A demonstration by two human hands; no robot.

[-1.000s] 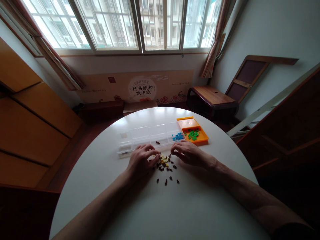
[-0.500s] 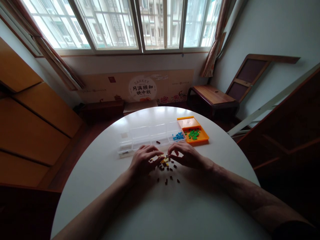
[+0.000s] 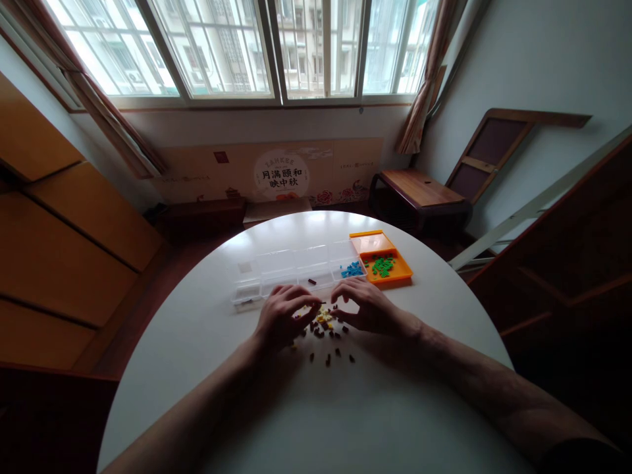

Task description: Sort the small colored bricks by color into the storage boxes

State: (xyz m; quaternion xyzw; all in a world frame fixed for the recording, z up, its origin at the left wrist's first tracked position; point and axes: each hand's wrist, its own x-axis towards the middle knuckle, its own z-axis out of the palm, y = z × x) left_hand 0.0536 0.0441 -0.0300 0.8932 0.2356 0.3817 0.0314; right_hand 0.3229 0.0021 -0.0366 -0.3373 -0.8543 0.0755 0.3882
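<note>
Several small dark brown brick-like pieces point(image 3: 328, 360) and yellow pieces point(image 3: 324, 317) lie in a loose pile on the white table. At the pile's left side, my left hand point(image 3: 289, 311) pinches a small dark brown piece point(image 3: 323, 303) between thumb and index finger. My right hand point(image 3: 364, 305) hovers at the pile's right side with thumb and index finger apart, close to more dark pieces. Just beyond the hands lies a clear divided plastic box point(image 3: 276, 284), its lid folded back. Blue pieces point(image 3: 352, 269) fill its right compartment, and a single dark piece point(image 3: 312, 281) is farther left.
Touching the clear box on the right is an orange box point(image 3: 402, 270) holding green pieces point(image 3: 382, 266). The round white table point(image 3: 345, 421) has its far edge near a wooden chair point(image 3: 419, 187). A window and a printed cardboard panel point(image 3: 197, 168) are beyond.
The dark piece near the right fingertips is now at my left fingertips. My right thumb and index finger have spread. The boxes have not moved.
</note>
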